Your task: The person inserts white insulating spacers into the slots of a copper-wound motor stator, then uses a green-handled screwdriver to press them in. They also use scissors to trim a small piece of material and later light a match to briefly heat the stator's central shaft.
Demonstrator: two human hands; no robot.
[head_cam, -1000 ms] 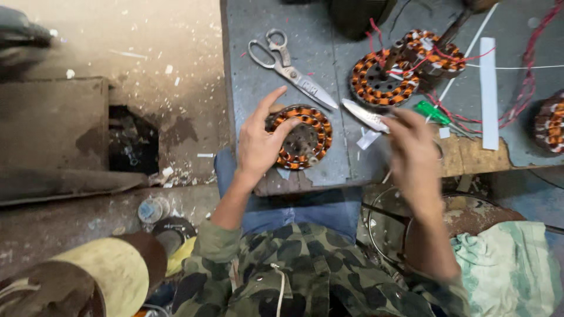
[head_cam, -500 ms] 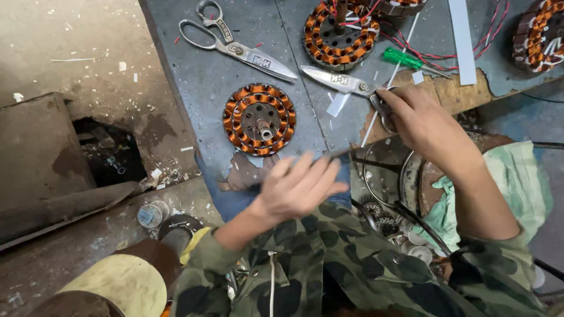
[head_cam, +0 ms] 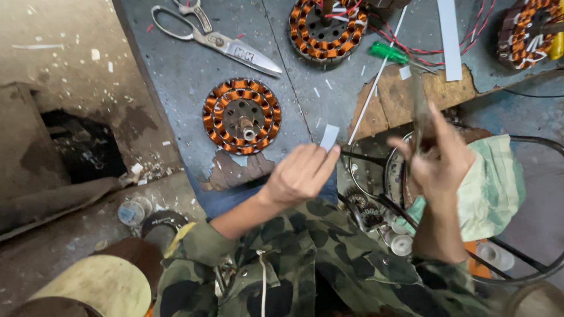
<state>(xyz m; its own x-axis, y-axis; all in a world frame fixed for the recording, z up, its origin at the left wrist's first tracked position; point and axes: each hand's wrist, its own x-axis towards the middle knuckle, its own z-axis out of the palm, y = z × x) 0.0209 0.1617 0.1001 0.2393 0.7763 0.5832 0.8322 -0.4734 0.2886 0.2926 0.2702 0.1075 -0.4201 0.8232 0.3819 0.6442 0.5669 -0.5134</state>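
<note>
My left hand [head_cam: 301, 175] hovers over the near edge of the grey worktable [head_cam: 176, 88] and pinches a small white paper slip [head_cam: 329, 137] at its fingertips. My right hand [head_cam: 439, 161] is raised off the table's right side, gripping a blurred metal tool [head_cam: 420, 108] that looks like small shears, blades pointing up. A round stator with copper-orange coils [head_cam: 242, 116] lies flat on the table just left of the slip, touched by neither hand.
Large scissors [head_cam: 220, 40] lie at the back left. A second stator [head_cam: 327, 23] with red wires, a green screwdriver [head_cam: 389, 53], a white strip [head_cam: 449, 41] and a third stator [head_cam: 524, 35] sit behind. A green cloth [head_cam: 496, 188] and wire fan guard [head_cam: 531, 258] are at right.
My left hand left the stator, drew back toward me and now holds a white slip. My right hand picked the small shears off the table and lifted them.
</note>
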